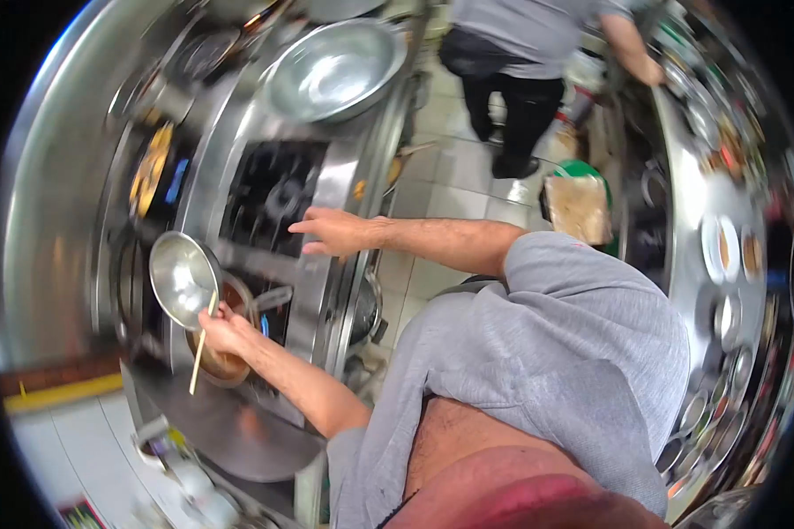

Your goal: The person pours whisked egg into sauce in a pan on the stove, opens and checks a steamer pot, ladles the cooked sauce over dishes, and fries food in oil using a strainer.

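My left hand (228, 333) is closed on a metal bowl (182, 278) and a thin pale stick (199, 357); how the fingers share them is partly hidden. The bowl is tilted, its shiny inside showing, above and beside a pan (225, 370) with brownish content on the stove. The pan's handle (273, 298) points toward the counter edge. My right hand (335, 232) holds nothing, fingers apart, over the front edge of the stove near an unlit black burner grate (278, 189).
A large metal bowl (335, 70) sits on the counter further along. Another pan with yellow food (151, 170) stands at the back, near a blue flame. Behind, a person in dark trousers (512, 106) stands by a counter (692, 212) with plates. A green bin (578, 169) holds a flat package.
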Motion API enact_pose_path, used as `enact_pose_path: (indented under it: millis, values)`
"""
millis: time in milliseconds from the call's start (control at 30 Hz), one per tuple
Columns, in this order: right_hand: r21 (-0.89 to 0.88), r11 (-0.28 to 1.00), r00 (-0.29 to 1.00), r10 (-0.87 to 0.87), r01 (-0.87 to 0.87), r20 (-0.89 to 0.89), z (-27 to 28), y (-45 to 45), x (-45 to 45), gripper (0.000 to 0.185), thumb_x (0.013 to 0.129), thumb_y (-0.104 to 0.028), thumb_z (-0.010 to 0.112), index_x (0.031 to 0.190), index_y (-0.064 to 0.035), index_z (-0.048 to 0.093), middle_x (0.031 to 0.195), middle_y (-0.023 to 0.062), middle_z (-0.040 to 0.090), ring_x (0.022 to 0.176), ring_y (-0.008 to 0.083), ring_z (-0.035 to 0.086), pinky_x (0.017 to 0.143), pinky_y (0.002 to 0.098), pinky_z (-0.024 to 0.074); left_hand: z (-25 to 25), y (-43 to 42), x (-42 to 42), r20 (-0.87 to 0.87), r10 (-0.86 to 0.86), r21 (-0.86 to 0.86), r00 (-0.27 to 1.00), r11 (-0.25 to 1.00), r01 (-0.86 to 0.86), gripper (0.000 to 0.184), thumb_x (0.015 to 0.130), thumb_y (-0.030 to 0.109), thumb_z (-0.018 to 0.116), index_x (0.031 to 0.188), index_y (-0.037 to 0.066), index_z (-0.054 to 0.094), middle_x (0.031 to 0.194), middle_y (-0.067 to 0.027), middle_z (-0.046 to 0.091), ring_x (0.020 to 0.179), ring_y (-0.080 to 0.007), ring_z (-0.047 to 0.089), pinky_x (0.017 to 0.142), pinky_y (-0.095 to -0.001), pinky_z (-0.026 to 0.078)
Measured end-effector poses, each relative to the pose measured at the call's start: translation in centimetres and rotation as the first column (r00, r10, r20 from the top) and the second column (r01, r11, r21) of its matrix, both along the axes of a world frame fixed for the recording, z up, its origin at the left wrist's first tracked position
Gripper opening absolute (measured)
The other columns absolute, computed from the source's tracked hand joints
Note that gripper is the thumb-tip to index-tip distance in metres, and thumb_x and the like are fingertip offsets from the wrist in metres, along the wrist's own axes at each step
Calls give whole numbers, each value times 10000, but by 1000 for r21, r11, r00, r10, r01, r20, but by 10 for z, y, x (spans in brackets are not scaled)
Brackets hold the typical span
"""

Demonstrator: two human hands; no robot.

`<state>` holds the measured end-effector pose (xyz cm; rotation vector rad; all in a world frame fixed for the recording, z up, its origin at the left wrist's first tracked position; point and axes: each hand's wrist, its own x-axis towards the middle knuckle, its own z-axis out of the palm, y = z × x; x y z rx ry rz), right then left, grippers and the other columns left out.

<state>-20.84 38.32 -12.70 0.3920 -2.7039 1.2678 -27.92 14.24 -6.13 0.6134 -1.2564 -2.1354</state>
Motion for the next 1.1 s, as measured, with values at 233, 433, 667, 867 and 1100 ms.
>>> enact_pose_path:
  millis: [233,433,667,867,1100]
  values:
    - [-420,766,870,-469,487,154,15,175,157,445,787,-294,563,1137,-23,517,808,74,624,764,173,594,700,301,467,-55,135,38,114,-470,-88,875,873,480,199,700,111,623,704,-37,490,626,-91,473,457,-151,412,386,-249,358]
    - [-514,204,454,-782,833,426,-41,274,305,334,801,-211,574,1073,-18,560,872,72,620,695,118,583,624,274,484,-2,64,50,63,-366,-163,929,914,371,175,727,139,623,654,16,522,591,-27,433,488,-100,411,373,-209,292]
    - [-425,-164,252,-600,890,759,-141,301,354,63,803,-129,506,834,-93,548,626,-4,501,500,96,486,424,219,385,39,-228,114,-179,216,-234,960,938,-255,245,739,103,616,626,-61,473,579,-97,484,489,-196,489,449,-258,414]
    - [-638,39,550,-549,769,630,-135,277,288,108,803,-140,531,875,-60,542,576,-1,483,469,76,460,381,221,317,19,-263,172,-92,448,-377,889,811,-448,225,738,98,618,685,-71,478,618,-114,500,520,-210,506,471,-273,429]
    - [-554,108,448,-722,826,527,-53,226,311,289,794,-144,554,1051,-13,530,707,21,554,570,86,547,476,230,422,37,-32,118,-7,-93,-648,996,758,66,221,737,92,620,755,-83,485,665,-134,519,557,-227,525,496,-290,447]
